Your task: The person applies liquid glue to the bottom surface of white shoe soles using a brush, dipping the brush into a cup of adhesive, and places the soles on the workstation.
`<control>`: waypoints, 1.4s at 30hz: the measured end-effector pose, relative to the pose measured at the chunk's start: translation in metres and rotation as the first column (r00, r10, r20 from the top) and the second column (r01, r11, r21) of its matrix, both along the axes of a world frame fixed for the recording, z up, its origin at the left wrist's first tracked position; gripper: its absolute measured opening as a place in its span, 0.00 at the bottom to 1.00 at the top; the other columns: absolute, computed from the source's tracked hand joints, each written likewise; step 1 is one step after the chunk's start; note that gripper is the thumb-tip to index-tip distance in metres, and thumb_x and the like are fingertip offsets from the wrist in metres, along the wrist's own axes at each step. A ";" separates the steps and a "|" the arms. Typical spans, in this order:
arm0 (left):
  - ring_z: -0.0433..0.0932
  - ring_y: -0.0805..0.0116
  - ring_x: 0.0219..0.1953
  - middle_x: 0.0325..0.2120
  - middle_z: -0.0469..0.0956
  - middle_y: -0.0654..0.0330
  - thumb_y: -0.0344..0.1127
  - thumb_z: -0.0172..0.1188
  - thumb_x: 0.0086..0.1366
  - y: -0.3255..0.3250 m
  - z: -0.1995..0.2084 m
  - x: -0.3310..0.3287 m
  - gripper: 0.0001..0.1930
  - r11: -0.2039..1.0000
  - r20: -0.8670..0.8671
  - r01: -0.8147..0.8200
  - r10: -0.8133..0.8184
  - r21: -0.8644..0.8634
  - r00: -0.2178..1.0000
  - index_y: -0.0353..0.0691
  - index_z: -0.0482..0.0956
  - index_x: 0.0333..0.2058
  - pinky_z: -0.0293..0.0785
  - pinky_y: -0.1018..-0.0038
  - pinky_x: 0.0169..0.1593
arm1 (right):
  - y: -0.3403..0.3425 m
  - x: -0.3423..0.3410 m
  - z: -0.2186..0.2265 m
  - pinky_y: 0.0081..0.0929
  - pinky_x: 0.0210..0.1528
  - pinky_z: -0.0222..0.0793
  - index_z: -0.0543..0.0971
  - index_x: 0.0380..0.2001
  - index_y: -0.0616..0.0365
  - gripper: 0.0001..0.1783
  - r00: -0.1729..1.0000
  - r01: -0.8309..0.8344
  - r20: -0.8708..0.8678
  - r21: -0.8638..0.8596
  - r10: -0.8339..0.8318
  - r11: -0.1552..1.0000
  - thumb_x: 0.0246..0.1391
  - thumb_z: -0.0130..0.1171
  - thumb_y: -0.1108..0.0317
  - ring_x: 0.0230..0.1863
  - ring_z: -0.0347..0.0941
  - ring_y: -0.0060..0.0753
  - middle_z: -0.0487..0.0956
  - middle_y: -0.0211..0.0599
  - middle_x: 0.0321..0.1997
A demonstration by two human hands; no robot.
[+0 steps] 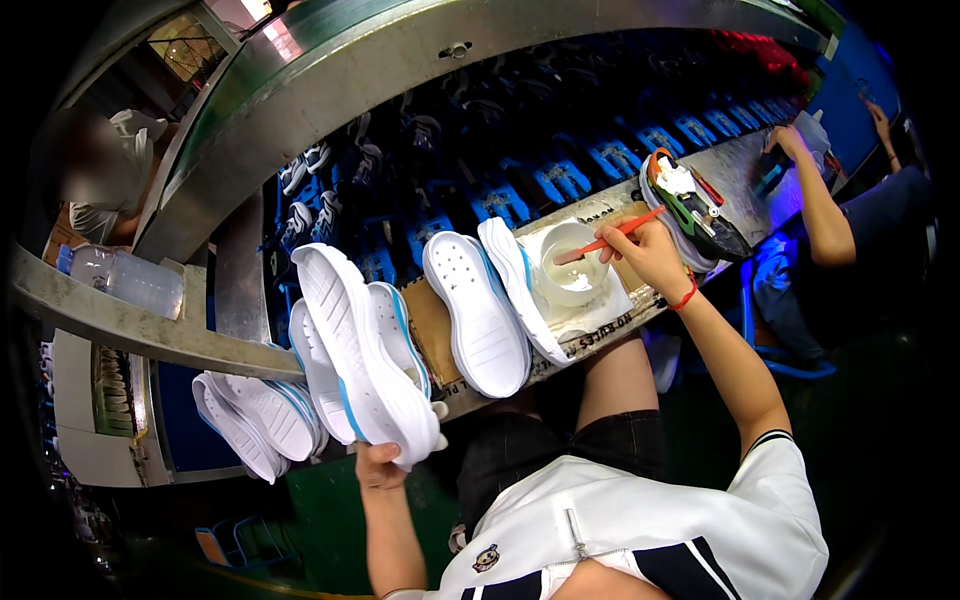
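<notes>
My left hand is closed round the lower end of a white shoe sole with a blue stripe, held up at a tilt. In my right hand is an orange-handled brush, its tip over a translucent bowl of clear liquid. Between the hands, a flat white sole lies on brown cardboard. Another white sole leans on its side beside the bowl. Behind the held sole, more white soles are partly hidden.
A metal frame arches over the bench. Blue racks with shoes run behind. At right stands an upturned shoe sole holding small tools, near a co-worker's arm. More soles and a plastic jug are at left.
</notes>
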State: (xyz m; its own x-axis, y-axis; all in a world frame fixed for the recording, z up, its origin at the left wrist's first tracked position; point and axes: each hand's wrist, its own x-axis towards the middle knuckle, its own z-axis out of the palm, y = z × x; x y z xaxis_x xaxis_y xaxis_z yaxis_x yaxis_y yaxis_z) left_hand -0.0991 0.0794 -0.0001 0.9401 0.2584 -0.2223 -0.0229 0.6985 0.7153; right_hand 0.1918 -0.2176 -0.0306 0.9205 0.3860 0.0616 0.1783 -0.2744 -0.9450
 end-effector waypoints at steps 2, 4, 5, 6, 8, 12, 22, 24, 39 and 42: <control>0.70 0.44 0.52 0.54 0.66 0.46 0.30 0.65 0.37 -0.008 -0.016 0.002 0.48 0.998 0.142 -0.024 0.033 -0.064 0.989 0.32 0.54 0.60 0.71 0.49 0.51 | 0.003 -0.001 0.006 0.15 0.28 0.64 0.80 0.31 0.68 0.13 0.999 -0.026 -0.024 -0.041 0.025 0.999 0.57 0.53 0.66 0.23 0.70 0.16 0.80 0.33 0.21; 0.66 0.49 0.57 0.58 0.61 0.47 0.38 0.66 0.41 -0.008 -0.038 0.009 0.48 0.989 0.309 -0.124 0.142 -0.075 0.940 0.33 0.52 0.62 0.65 0.54 0.58 | 0.004 -0.002 0.009 0.15 0.28 0.65 0.80 0.31 0.69 0.14 0.998 -0.047 -0.032 -0.076 0.045 0.996 0.57 0.53 0.67 0.24 0.70 0.16 0.80 0.35 0.22; 0.62 0.52 0.60 0.61 0.58 0.47 0.46 0.66 0.45 -0.005 -0.049 0.013 0.49 0.980 0.390 -0.191 0.197 -0.054 0.899 0.34 0.51 0.63 0.61 0.58 0.62 | 0.005 -0.002 0.009 0.15 0.28 0.65 0.80 0.31 0.69 0.14 0.998 -0.053 -0.028 -0.087 0.051 0.995 0.57 0.53 0.67 0.23 0.70 0.16 0.80 0.35 0.22; 0.61 0.48 0.59 0.60 0.56 0.48 0.63 0.57 0.51 -0.015 -0.032 0.032 0.50 0.956 0.251 -0.282 0.294 -0.085 0.922 0.38 0.47 0.64 0.63 0.55 0.59 | 0.002 -0.001 0.004 0.15 0.27 0.65 0.80 0.31 0.70 0.14 0.999 -0.048 -0.027 -0.106 0.046 0.993 0.57 0.53 0.67 0.23 0.70 0.16 0.80 0.35 0.22; 0.61 0.48 0.59 0.59 0.59 0.46 0.66 0.51 0.53 -0.021 -0.013 0.055 0.48 0.994 0.359 -0.111 0.112 -0.023 0.927 0.35 0.50 0.62 0.61 0.56 0.60 | -0.004 0.003 0.002 0.14 0.27 0.65 0.79 0.32 0.69 0.14 0.990 -0.061 -0.120 0.048 0.067 0.997 0.57 0.53 0.66 0.23 0.71 0.17 0.80 0.35 0.23; 0.71 0.50 0.50 0.51 0.68 0.44 0.61 0.49 0.56 -0.024 0.002 0.081 0.42 0.996 0.257 -0.053 0.069 -0.071 0.964 0.29 0.57 0.58 0.70 0.60 0.51 | -0.018 0.007 0.018 0.13 0.27 0.66 0.78 0.34 0.69 0.14 0.896 0.064 -0.442 0.198 0.031 0.978 0.57 0.52 0.66 0.23 0.72 0.17 0.80 0.35 0.23; 0.75 0.36 0.38 0.51 0.64 0.32 0.56 0.47 0.58 -0.038 -0.005 0.061 0.41 0.854 0.014 0.380 -0.402 -0.355 0.916 0.30 0.53 0.61 0.76 0.46 0.39 | 0.039 -0.021 0.090 0.17 0.34 0.67 0.80 0.36 0.67 0.11 0.914 -0.352 -0.064 0.369 0.401 0.860 0.57 0.55 0.68 0.28 0.74 0.19 0.81 0.38 0.30; 0.75 0.36 0.37 0.51 0.63 0.31 0.58 0.45 0.60 -0.037 -0.003 0.059 0.41 0.815 -0.011 0.412 -0.455 -0.407 0.890 0.31 0.52 0.62 0.76 0.44 0.38 | 0.048 -0.019 0.099 0.20 0.37 0.68 0.81 0.36 0.65 0.11 0.905 -0.425 0.083 0.202 0.416 0.883 0.55 0.58 0.68 0.30 0.75 0.21 0.81 0.36 0.30; 0.74 0.38 0.36 0.52 0.63 0.38 0.61 0.42 0.62 -0.071 0.007 0.072 0.40 0.781 0.135 0.423 -0.409 -0.459 0.903 0.35 0.51 0.63 0.77 0.47 0.39 | 0.014 0.024 0.097 0.21 0.36 0.71 0.83 0.32 0.59 0.08 0.829 -0.331 0.473 -0.015 0.299 0.943 0.52 0.59 0.68 0.31 0.77 0.26 0.80 0.36 0.28; 0.75 0.50 0.47 0.51 0.68 0.44 0.55 0.38 0.66 -0.067 -0.006 0.073 0.35 0.896 0.093 0.347 -0.334 -0.277 0.938 0.33 0.54 0.61 0.76 0.56 0.47 | 0.017 -0.009 0.083 0.22 0.37 0.71 0.81 0.34 0.63 0.08 0.928 -0.236 0.328 0.153 0.176 0.960 0.54 0.57 0.71 0.32 0.77 0.26 0.80 0.37 0.30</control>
